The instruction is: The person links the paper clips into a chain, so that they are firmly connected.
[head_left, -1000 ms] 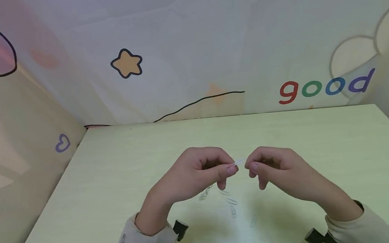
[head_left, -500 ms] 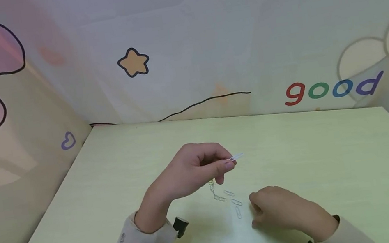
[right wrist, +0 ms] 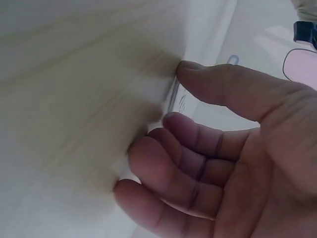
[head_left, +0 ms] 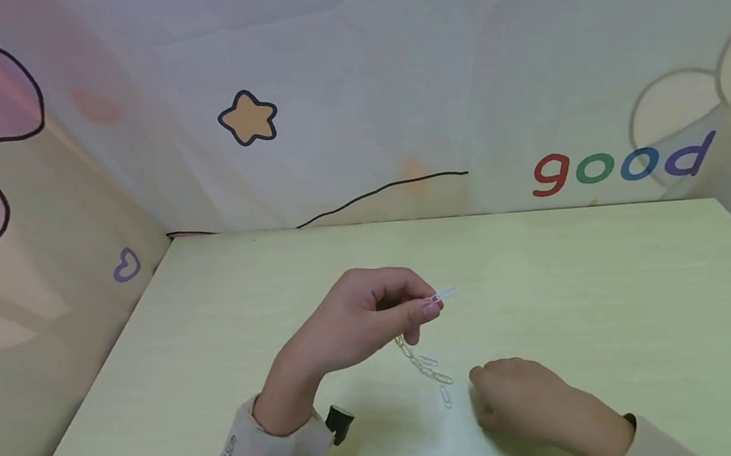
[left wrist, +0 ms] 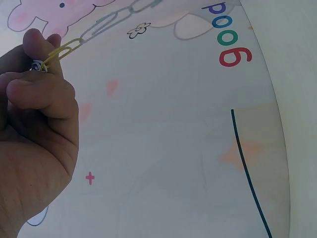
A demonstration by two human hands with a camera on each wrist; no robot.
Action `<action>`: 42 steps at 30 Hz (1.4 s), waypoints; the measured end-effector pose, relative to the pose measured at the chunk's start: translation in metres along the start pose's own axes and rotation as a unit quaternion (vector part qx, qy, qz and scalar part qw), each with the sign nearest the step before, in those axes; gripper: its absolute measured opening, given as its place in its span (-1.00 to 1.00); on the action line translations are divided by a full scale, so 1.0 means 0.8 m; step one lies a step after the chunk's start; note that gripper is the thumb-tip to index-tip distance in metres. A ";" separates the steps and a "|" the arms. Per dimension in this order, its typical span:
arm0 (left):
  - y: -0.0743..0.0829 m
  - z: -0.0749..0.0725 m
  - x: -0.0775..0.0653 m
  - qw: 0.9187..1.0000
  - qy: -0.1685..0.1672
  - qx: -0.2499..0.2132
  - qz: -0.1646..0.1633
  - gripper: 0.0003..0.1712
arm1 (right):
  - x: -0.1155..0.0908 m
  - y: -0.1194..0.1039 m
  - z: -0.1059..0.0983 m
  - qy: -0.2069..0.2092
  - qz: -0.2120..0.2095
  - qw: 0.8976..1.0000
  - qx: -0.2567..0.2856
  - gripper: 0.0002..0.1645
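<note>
Our left hand (head_left: 358, 322) pinched the top of a paperclip chain (head_left: 423, 364), held above the table (head_left: 213, 343), its tail trailing onto the surface. Our right hand (head_left: 523, 400) lay lowered, fingers curling at a loose paperclip (right wrist: 174, 96). We judged the step as fetching another link; next came a clean pinch.

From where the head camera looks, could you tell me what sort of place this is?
Probably a small tabletop booth: a pale green table walled by a cartoon-printed cloth backdrop. The left hand holds a paper-clip chain.
</note>
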State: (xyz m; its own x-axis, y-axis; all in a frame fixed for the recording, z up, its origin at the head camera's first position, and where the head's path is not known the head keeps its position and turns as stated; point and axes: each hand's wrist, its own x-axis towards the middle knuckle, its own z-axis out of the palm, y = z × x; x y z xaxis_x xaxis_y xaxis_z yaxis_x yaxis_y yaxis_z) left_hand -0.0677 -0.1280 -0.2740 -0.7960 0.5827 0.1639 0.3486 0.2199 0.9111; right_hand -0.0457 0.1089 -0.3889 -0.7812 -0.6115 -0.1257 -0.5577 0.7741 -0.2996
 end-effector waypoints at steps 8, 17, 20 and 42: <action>-0.001 -0.001 0.000 1.000 0.002 0.002 0.003 -0.90 | 0.002 0.020 -0.014 -0.036 -0.070 0.987 0.141 -0.63; 0.002 -0.001 0.002 1.000 0.005 0.005 0.003 -0.90 | -0.001 0.030 -0.060 -0.009 -0.087 0.930 0.356 -0.84; 0.001 0.001 0.004 1.000 0.006 0.005 0.006 -0.90 | -0.006 0.032 -0.073 0.023 -0.111 0.883 0.456 -0.88; 0.002 0.039 0.008 0.996 0.071 0.014 0.046 -0.91 | -0.016 -0.008 -0.098 0.230 -0.219 0.706 0.633 -0.72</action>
State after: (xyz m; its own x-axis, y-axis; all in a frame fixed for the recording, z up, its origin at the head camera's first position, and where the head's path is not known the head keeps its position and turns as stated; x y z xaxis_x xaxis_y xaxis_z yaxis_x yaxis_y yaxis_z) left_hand -0.0565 -0.0991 -0.2831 -0.8211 0.4852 0.3005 0.4359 0.1932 0.8790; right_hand -0.0539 0.1245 -0.3110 -0.7821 -0.4029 0.4754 -0.3052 -0.4175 -0.8559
